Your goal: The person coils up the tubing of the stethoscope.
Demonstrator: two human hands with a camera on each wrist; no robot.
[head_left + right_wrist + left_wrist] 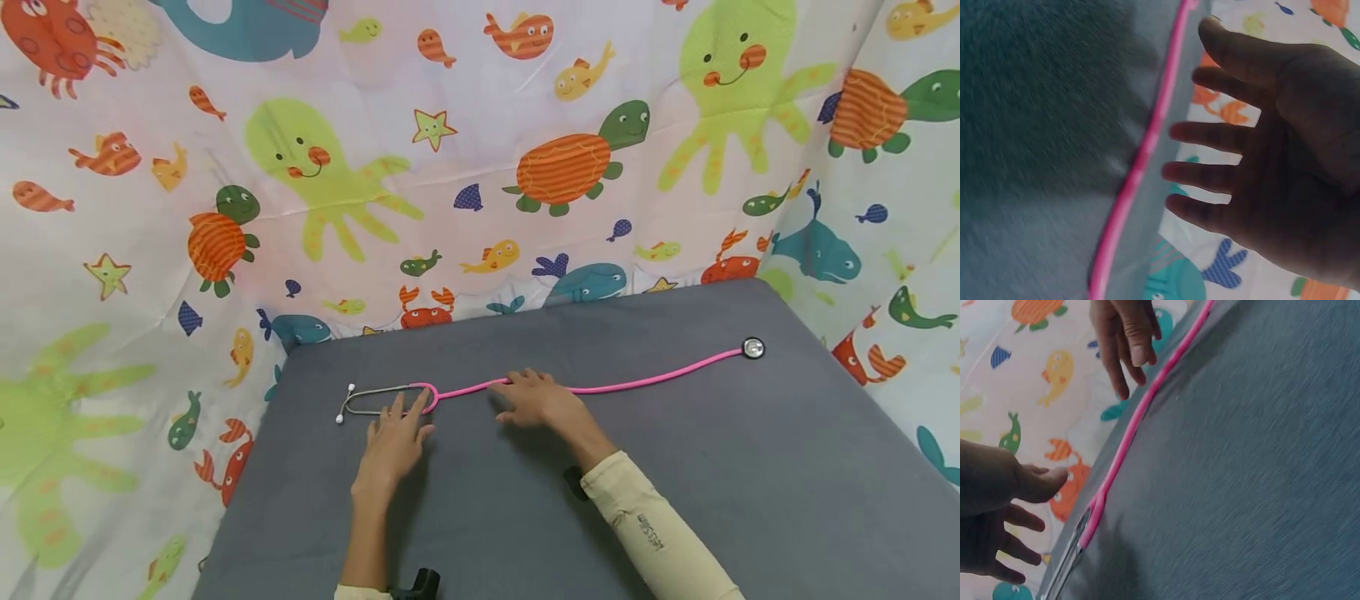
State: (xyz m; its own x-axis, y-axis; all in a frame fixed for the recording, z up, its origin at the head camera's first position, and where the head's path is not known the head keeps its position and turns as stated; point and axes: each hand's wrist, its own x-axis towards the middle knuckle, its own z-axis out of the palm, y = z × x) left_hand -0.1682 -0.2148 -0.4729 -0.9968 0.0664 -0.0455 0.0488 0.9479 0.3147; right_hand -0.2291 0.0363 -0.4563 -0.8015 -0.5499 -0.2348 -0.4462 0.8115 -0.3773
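A pink stethoscope (645,382) lies stretched across the grey tabletop, its metal ear tubes and white ear tips at the left, its round chest piece (753,347) at the far right. My left hand (393,446), fingers spread, hovers at the Y-shaped joint and overlaps the ear tubes in the head view. Over the middle of the tube is my right hand (540,404), with its fingers loosely extended. In the right wrist view, a gap shows between the right fingertips and the pink tube (1147,147). Neither hand grips anything.
The grey table (510,517) ends at a curtain (465,167) printed with sea animals, which hangs behind and along both sides. Dark straps with small devices sit at both wrists.
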